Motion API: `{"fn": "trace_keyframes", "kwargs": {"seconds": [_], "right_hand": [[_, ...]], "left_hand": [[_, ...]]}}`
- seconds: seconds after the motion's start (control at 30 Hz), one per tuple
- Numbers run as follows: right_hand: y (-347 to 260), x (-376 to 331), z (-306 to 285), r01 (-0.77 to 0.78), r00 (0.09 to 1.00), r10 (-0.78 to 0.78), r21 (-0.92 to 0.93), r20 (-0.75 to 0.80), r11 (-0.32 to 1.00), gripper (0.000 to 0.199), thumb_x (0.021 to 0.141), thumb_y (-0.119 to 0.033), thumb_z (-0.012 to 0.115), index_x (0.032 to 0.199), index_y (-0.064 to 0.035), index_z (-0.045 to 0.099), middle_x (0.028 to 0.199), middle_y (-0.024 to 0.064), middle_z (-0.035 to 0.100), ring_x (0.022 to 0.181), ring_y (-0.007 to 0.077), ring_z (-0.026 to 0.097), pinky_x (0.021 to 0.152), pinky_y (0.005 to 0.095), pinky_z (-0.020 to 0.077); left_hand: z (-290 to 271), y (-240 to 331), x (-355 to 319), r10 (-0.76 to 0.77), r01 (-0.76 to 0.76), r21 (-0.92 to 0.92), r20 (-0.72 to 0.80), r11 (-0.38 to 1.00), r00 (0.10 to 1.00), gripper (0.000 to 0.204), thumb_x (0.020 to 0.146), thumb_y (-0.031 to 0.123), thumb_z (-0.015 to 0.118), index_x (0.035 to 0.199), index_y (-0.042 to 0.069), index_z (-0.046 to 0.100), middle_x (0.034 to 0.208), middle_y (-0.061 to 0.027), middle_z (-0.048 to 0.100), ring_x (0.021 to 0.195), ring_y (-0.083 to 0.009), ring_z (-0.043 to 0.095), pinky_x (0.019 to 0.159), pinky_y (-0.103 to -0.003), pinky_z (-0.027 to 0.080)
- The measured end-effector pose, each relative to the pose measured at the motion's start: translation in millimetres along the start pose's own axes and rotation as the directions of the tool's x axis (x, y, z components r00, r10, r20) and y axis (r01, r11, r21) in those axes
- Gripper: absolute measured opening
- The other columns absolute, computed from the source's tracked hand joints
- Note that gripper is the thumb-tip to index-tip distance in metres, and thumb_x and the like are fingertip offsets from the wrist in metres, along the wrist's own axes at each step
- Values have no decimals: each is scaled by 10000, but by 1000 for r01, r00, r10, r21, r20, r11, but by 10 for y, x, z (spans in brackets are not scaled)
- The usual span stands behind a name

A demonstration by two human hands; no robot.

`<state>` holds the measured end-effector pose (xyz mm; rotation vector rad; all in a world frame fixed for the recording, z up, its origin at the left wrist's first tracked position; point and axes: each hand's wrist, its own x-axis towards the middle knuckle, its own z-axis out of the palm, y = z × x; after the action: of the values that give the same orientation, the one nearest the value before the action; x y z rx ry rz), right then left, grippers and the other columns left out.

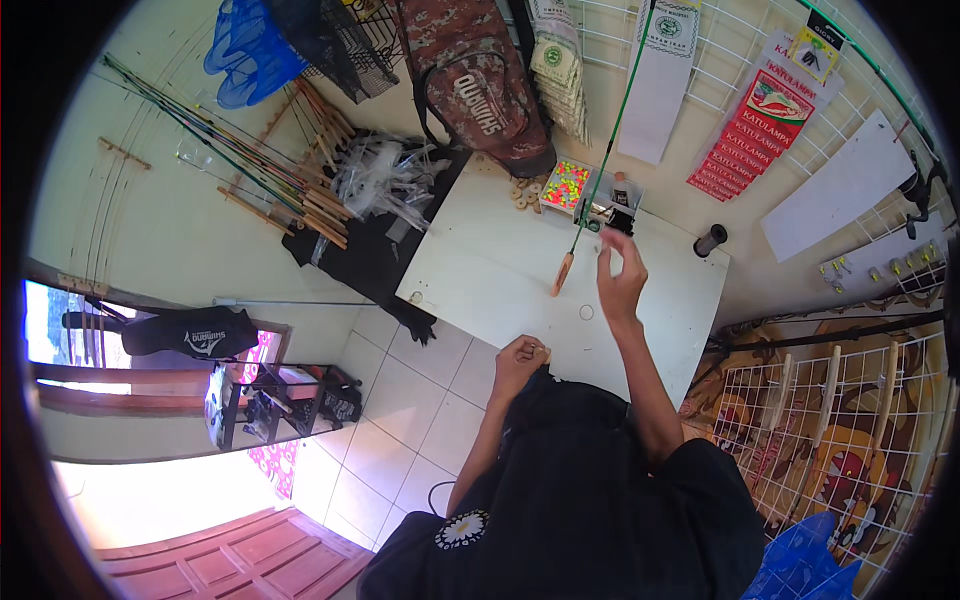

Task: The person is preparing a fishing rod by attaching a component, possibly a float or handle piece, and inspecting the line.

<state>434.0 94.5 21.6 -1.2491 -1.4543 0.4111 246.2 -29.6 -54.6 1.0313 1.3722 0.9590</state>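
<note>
My right hand [621,276] is raised over the white table [480,270] with its fingers loosely apart, and I see nothing in it. It hovers just right of the brown handle end of a thin green fishing rod [598,180], which leans from the tabletop up against the wall grid. My left hand [519,361] rests at the table's near edge, closed into a fist with the fingertips pinched. Whether it holds something thin, I cannot make out. A small ring [586,312] lies on the table between the two hands.
At the table's far edge stand a box of colourful beads [567,184], several wooden rings [524,191] and a black spool [710,240]. Rods [270,175], nets and a camouflage bag [478,85] hang on the wall. A wire rack [830,400] stands at the right.
</note>
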Motion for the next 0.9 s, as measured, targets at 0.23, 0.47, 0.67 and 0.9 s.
{"fn": "trace_keyframes", "kwargs": {"seconds": [0.23, 0.47, 0.67, 0.9], "right_hand": [[-513, -389, -30, 361, 749, -329, 62, 575, 930, 288, 886, -129, 604, 1167, -68, 600, 1189, 183, 580, 1219, 326, 490, 1082, 461, 351], [-469, -384, -70, 370, 660, -277, 19, 698, 929, 100, 859, -141, 625, 884, -52, 663, 778, 86, 589, 787, 258, 564, 741, 388, 461], [-608, -496, -105, 302, 715, -214, -19, 665, 953, 87, 848, -106, 632, 920, -62, 654, 763, 72, 612, 756, 256, 565, 738, 379, 451], [-519, -480, -148, 342, 675, -249, 5, 695, 940, 92, 849, -84, 602, 938, -59, 603, 799, 91, 634, 801, 262, 565, 767, 387, 435]], "left_hand": [[-19, 547, -51, 197, -196, 150, 2, 969, 980, 159, 793, 67, 712, 928, 3, 656, 808, -55, 638, 724, -102, 604, 652, -244, 495], [-206, 742, -19, 297, -266, 244, -101, 933, 950, 217, 802, 84, 744, 970, -11, 644, 879, -46, 658, 739, -90, 595, 649, -224, 477], [-273, 790, 43, 182, -216, -200, -175, 956, 968, 235, 861, 73, 685, 1048, -46, 609, 942, -95, 652, 783, -127, 614, 710, -252, 493], [-137, 1058, 46, 80, -138, -521, -132, 842, 988, 300, 902, 108, 640, 1132, -82, 605, 940, -125, 650, 769, -159, 610, 720, -283, 491]]}}
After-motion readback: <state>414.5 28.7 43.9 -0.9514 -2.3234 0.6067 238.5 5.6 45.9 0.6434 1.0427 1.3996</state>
